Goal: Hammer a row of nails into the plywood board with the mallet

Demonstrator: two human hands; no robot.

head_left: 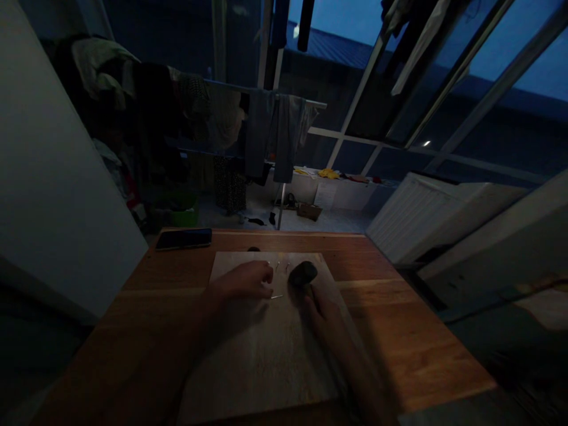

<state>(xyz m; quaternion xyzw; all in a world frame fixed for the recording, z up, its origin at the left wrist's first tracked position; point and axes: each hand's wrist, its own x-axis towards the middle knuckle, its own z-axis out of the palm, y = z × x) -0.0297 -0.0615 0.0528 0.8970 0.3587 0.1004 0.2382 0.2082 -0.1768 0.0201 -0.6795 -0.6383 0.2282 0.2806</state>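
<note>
Here, the left hand (pixel 244 282) rests clenched on the pale rectangular wooden board (pixel 266 361), with a short thin metal pin (pixel 276 296) lying at its fingertips. The right hand (pixel 323 309) meets the dark rounded lump (pixel 303 274) just beyond its fingers; its grip cannot be told.
</note>
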